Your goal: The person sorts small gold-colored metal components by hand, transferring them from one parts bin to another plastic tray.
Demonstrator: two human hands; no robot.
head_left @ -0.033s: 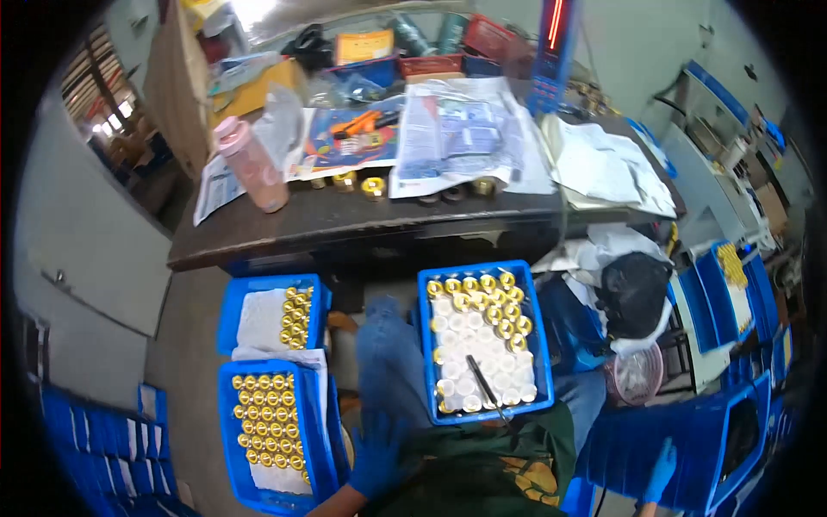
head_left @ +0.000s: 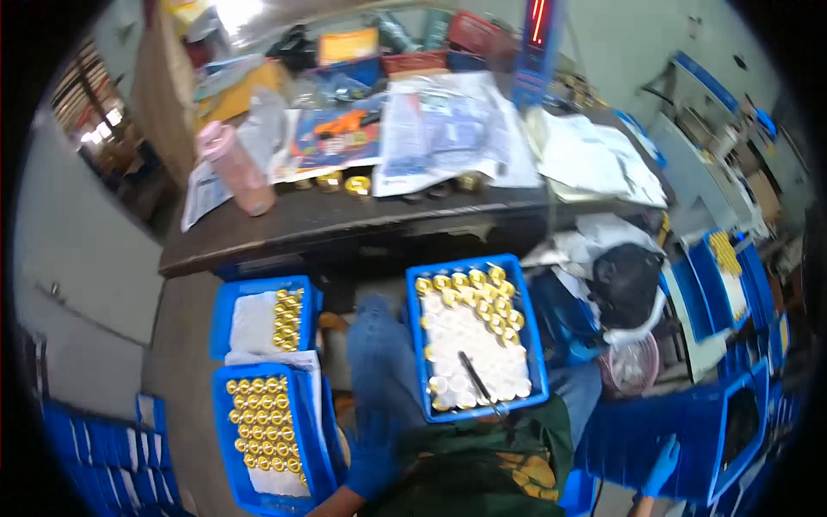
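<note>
My left hand [head_left: 374, 465], in a blue glove, rests by my left thigh, blurred, with its fingers stretched out and nothing visible in them. At the lower right my gloved right hand [head_left: 662, 467] lies with extended fingers against a large blue crate [head_left: 624, 444]. Before my lap stands a blue bin [head_left: 541, 370] of round gold parts [head_left: 487, 293] and white-topped pieces [head_left: 457, 332]. A slim black-handled tool [head_left: 472, 373] with a thin metal tip lies across them. To the left, another blue bin [head_left: 226, 448] holds rows of gold round parts [head_left: 261, 418].
Behind that bin is a smaller blue bin [head_left: 222, 319] with gold parts and white paper. A dark desk [head_left: 345, 228] carries a pink bottle [head_left: 237, 168], papers [head_left: 444, 129] and an orange-handled tool [head_left: 343, 123]. A pink basket [head_left: 633, 362] and a black bag [head_left: 627, 284] are at right.
The whole scene has slid slightly left in the picture as my head turned. My left hand looks more blurred; my right hand stays against the crate.
</note>
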